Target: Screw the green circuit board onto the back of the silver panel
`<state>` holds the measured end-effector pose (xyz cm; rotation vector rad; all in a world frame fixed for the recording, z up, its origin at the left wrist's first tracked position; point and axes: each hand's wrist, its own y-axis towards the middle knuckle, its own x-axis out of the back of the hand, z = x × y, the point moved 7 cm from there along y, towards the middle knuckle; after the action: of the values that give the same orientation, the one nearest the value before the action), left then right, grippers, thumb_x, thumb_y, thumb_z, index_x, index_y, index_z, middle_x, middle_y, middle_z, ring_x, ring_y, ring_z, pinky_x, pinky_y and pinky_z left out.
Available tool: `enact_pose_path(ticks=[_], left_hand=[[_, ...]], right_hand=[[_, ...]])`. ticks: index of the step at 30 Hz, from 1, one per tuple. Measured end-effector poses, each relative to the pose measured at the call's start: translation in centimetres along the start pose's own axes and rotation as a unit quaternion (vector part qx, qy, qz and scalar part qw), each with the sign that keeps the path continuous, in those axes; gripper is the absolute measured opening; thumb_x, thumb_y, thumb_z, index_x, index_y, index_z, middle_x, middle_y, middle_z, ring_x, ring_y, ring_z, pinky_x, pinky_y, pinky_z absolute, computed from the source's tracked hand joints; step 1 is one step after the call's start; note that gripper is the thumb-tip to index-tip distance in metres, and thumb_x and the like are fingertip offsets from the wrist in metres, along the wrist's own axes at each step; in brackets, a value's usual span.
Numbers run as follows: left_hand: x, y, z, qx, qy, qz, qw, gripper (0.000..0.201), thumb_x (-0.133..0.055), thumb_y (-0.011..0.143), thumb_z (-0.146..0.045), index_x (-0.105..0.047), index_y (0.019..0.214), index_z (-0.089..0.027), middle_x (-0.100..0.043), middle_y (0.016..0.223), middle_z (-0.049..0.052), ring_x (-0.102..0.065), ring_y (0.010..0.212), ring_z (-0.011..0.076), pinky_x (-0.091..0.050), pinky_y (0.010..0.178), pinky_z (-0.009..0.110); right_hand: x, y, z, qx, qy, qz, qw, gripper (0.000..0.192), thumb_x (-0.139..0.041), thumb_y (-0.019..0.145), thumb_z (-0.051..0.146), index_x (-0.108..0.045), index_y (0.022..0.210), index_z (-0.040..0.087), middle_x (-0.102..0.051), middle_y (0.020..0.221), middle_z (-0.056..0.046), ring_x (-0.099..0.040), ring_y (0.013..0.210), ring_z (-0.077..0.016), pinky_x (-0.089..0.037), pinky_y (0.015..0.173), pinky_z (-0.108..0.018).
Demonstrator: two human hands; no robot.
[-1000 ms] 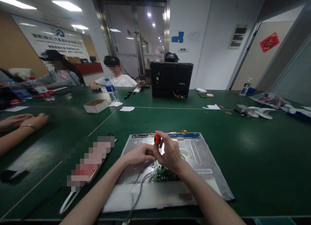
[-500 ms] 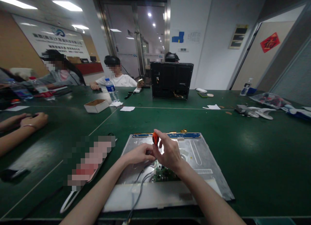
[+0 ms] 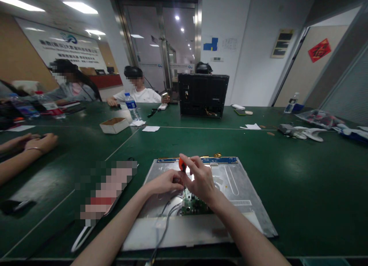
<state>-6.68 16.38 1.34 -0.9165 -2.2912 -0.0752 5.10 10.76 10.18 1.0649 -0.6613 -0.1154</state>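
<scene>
In front of me a flat metal display panel (image 3: 241,189) lies on the green table, its back facing up. A green circuit board (image 3: 193,206) sits in its middle, and a blue strip board (image 3: 227,160) runs along the far edge. My right hand (image 3: 201,178) grips an orange and black screwdriver (image 3: 182,164), held upright over the circuit board; its tip is mostly hidden. Close beside it, my left hand (image 3: 166,181) has its fingers bent together near the screwdriver's lower part. Whatever those fingers pinch is hidden. Grey cables (image 3: 168,224) run from the board toward the near edge.
Left of the panel lies a blurred-out pinkish item (image 3: 112,189) with a white strap. Further off stand an open box (image 3: 114,125), a water bottle (image 3: 131,105) and a black monitor casing (image 3: 203,95). A person's hands (image 3: 41,143) rest at the left. Others sit across the table.
The orange screwdriver handle has turned and shifted slightly left, with my right fingers moving around its top. My left hand stays in place.
</scene>
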Motion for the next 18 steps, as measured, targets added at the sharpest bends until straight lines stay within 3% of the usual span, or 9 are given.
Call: enact_pose_path(ticks=[6,14,18], left_hand=[[0.1,0.0,-0.9,-0.036,-0.019,0.007,0.999,0.013,-0.062,0.068,-0.027,-0.057,0.070,-0.015,-0.051,0.065,-0.003,-0.047,0.063,0.0141,-0.038,0.061,0.024],[0.2,-0.2,-1.1,-0.022,-0.012,-0.006,1.000,0.011,-0.062,0.069,-0.025,-0.061,0.073,-0.016,-0.060,0.071,0.000,-0.053,0.068,0.0165,-0.041,0.065,0.026],[0.1,-0.3,-0.9,-0.006,-0.001,-0.004,1.000,0.011,-0.062,0.068,-0.025,-0.062,0.073,-0.015,-0.060,0.070,0.000,-0.055,0.068,0.0171,-0.041,0.065,0.026]], right_hand=[[0.0,-0.1,0.2,0.011,0.024,0.005,1.000,0.060,-0.047,0.084,0.017,-0.029,0.141,0.023,-0.061,0.092,-0.005,-0.058,0.062,-0.0128,-0.050,0.054,-0.024],[0.1,-0.1,-0.1,0.000,0.016,-0.009,1.000,0.045,-0.052,0.086,0.023,-0.041,0.130,0.025,-0.059,0.093,-0.003,-0.056,0.061,-0.0119,-0.044,0.049,-0.022],[0.3,0.1,0.0,-0.001,0.000,-0.010,1.000,0.047,-0.052,0.088,0.022,-0.043,0.134,0.027,-0.060,0.095,-0.004,-0.054,0.057,-0.0106,-0.043,0.048,-0.022]])
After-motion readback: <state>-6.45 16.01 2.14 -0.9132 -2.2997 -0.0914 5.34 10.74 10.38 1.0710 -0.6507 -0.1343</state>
